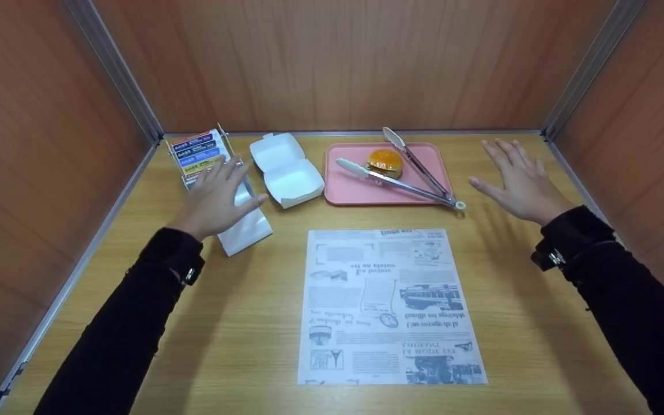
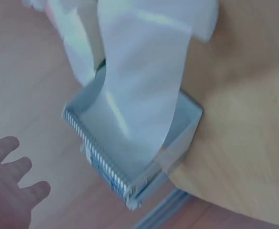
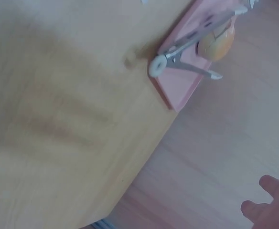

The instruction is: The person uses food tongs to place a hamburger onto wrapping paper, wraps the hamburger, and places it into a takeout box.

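Observation:
My left hand (image 1: 215, 197) is held with its fingers spread above a small dispenser (image 1: 196, 151) with coloured printed labels; whether it touches it I cannot tell. From the dispenser a glossy white strip (image 1: 246, 233) runs toward me over the table. In the left wrist view, the dispenser's box (image 2: 189, 136) has a serrated edge, and the strip (image 2: 139, 71) lies apart from my fingers. My right hand (image 1: 525, 187) hovers, fingers spread, to the right of a pink tray (image 1: 343, 197). On the tray are a burger (image 1: 384, 162) and metal tongs (image 1: 418, 190), their arms spread around the burger.
An opened white clamshell box (image 1: 291, 178) stands between dispenser and tray. A newsprint-patterned paper sheet (image 1: 389, 305) lies flat on the wooden table (image 1: 251, 346) in front. Wood-look panels (image 1: 338, 63) close off the back and both sides.

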Motion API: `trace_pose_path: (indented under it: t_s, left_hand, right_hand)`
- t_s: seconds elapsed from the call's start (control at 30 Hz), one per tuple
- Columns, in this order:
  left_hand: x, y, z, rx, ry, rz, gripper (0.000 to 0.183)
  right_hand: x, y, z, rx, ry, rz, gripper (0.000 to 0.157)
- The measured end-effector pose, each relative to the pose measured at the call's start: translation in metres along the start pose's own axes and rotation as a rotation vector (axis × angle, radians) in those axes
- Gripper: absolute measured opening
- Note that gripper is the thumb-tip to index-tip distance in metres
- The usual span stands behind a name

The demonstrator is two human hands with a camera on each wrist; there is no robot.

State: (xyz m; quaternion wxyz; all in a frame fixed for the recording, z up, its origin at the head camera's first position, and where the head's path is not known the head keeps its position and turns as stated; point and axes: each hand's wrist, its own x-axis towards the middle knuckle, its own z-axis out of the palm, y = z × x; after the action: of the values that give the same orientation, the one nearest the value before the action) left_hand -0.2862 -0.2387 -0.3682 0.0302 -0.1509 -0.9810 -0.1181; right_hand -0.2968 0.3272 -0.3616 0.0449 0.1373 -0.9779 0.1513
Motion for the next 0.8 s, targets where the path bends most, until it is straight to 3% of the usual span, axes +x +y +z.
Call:
trace_pose_path:
  t_s: [0.33, 0.6, 0.8]
  left_hand:
    - [-0.056, 0.051, 0.057, -0.03, -0.073, 0.222, 0.093]
    - [-0.083, 0.069, 0.083, -0.039, -0.132, 0.262, 0.107]
    - [-0.098, 0.076, 0.104, -0.049, -0.235, 0.309, 0.121]
  right_hand:
    - [-0.061, -0.008, 0.046, 0.007, -0.066, -0.091, 0.09]
    - [-0.094, -0.03, 0.081, 0.029, -0.141, -0.161, 0.091]
    - [-0.121, -0.041, 0.1, 0.038, -0.265, -0.257, 0.113]
